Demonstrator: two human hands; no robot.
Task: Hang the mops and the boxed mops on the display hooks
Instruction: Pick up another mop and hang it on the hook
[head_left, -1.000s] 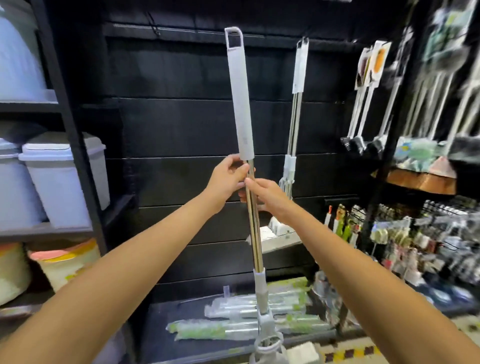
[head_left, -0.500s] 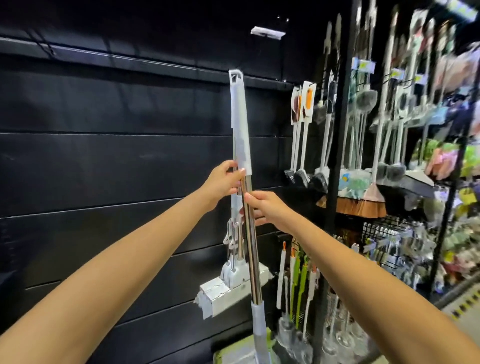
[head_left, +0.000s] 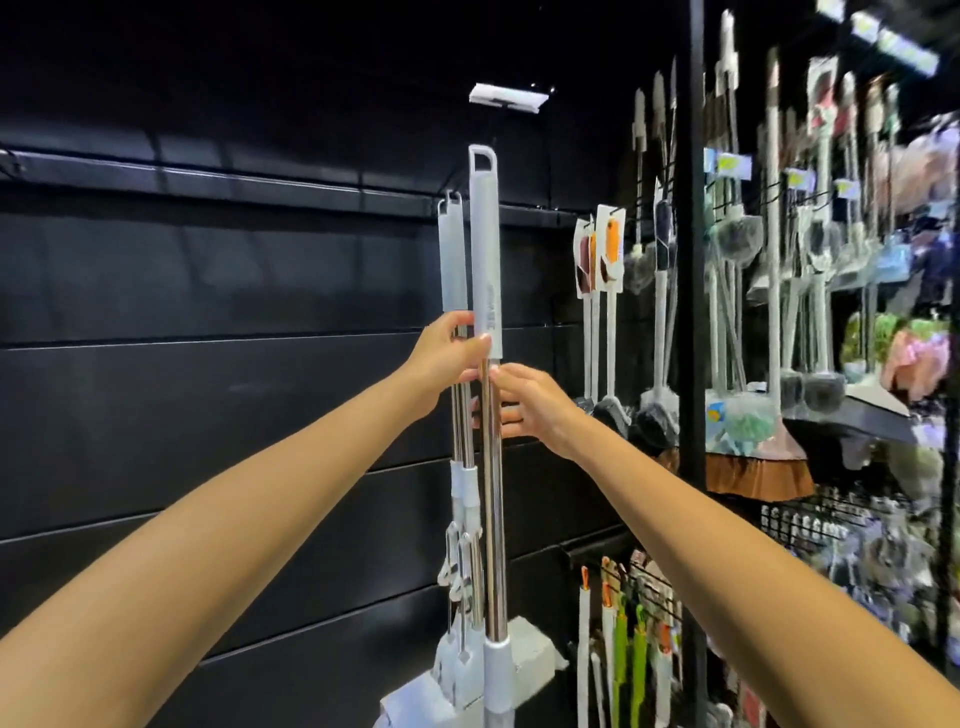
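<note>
Against the black slat wall (head_left: 208, 415), you hold the mop (head_left: 491, 467) upright, just beside two hung mops (head_left: 451, 260). Your left hand (head_left: 452, 358) is wrapped round the foot of its grey sleeve (head_left: 485, 249); your right hand (head_left: 535, 410) curls round the steel pole just below. This paired mid-pole grip keeps the long shaft vertical and lets you steer the hanging loop (head_left: 482, 158), which stands above the neighbours' loops and is not yet on any hook. The receiving hook cannot be made out.

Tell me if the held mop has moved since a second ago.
Yes: the mop crossed from left of the hung mops to their right.
</note>
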